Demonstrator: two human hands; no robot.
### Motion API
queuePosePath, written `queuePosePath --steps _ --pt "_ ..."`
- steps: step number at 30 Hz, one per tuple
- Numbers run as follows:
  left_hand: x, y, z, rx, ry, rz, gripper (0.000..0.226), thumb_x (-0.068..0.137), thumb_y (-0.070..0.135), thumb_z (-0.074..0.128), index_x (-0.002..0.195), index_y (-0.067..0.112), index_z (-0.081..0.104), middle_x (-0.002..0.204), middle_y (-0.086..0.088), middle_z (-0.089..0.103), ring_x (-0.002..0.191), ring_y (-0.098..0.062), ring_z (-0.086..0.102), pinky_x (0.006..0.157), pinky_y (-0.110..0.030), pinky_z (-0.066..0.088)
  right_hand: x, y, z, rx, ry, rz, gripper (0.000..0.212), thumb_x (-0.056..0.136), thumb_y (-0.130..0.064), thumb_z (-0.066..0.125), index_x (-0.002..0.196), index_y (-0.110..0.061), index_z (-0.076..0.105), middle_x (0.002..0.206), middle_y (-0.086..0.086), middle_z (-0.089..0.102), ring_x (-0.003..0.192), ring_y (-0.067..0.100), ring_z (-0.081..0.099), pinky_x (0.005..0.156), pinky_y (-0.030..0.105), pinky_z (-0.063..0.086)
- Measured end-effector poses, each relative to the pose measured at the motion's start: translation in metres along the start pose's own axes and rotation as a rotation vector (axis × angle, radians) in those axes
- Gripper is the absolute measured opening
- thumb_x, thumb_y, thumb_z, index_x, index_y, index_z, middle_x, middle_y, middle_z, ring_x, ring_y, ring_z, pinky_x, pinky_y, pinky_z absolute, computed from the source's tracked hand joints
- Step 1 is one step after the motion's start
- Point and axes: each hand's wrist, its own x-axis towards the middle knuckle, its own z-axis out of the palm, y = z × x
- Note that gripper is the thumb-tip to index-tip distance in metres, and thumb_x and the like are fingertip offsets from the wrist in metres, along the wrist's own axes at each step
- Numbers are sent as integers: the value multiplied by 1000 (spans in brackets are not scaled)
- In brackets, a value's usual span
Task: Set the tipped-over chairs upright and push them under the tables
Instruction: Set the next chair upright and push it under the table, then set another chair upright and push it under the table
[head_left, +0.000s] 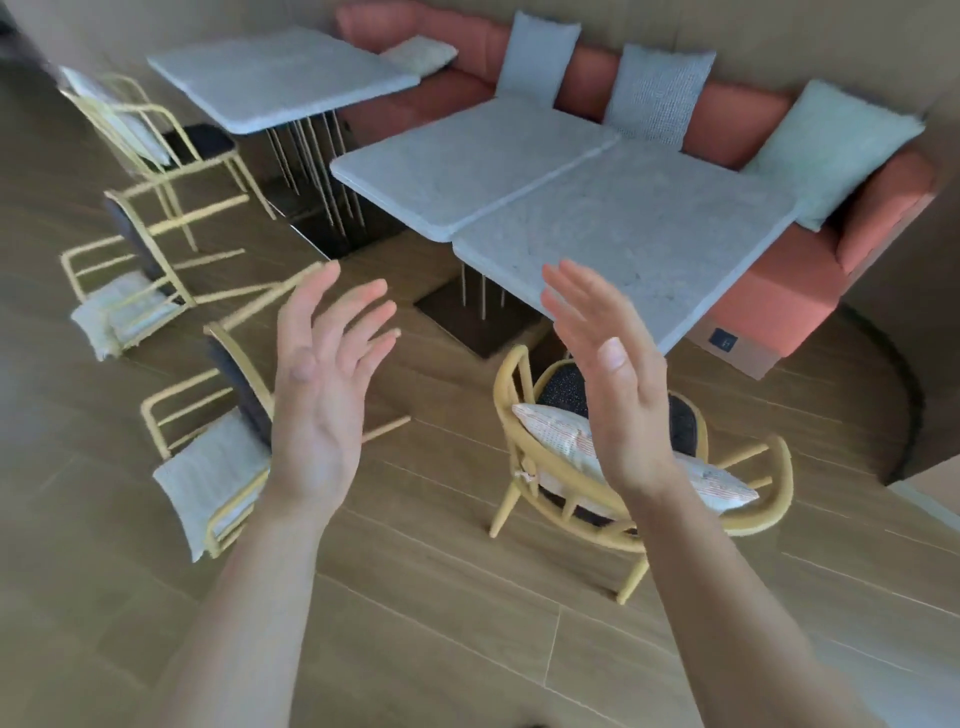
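Chairs lie toppled at the left of the frame. The nearer tipped chair (236, 389) is on its side at lower left, its pale cushion spilled onto the wooden floor (467, 597). The farther tipped chair (137, 244) sprawls the same way just above it, at middle left. Both rest well apart from any desk, so neither has yet been righted or tucked in.

A round-backed chair (558, 389) stands upright at lower centre-right, a patterned cushion on its seat. It faces the near desk (623, 234) but is not pushed beneath it. A slim-framed chair (150, 135) stands at upper left beside the far desk (275, 78). The middle desk (467, 166) butts against the near one, and both run along a coral sofa (779, 291) lined with pale cushions.

At centre frame the person raises both arms. The left grip (322, 395) and right grip (613, 384) are spread wide, fingers straight, palms turned toward each other. They hold nothing and touch nothing. The pose reads as a ready stance before reaching. The nearer tipped chair, directly behind the left grip in the picture, appears the likeliest first lift.
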Motion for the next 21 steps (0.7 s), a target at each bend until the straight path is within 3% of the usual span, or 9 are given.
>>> queuePosePath --steps 5,13,21 --pt "-32 82 -100 139 140 126 85 80 87 60 146 35 48 155 -1 57 151 -26 46 120 -39 36 5 -44 117 33 -159 -33 70 97 -72 52 148 -24 52 156 0 56 145 23 53 120 48 41" --pt "-141 193 -318 282 261 200 74 82 88 56 141 43 57 158 4 54 153 -23 43 121 -40 35 -36 -79 345 83 -324 -144 73 96 -72 52 150 -23 46 158 11 50 144 27 53 117 56 44" --pt "-170 254 -472 369 297 220 80 83 88 55 142 35 54 155 2 55 152 -27 44 120 -40 37 -59 -80 513 125 -345 -148 70 95 -74 51 147 -27 46 157 14 50 142 30 55 115 58 45"
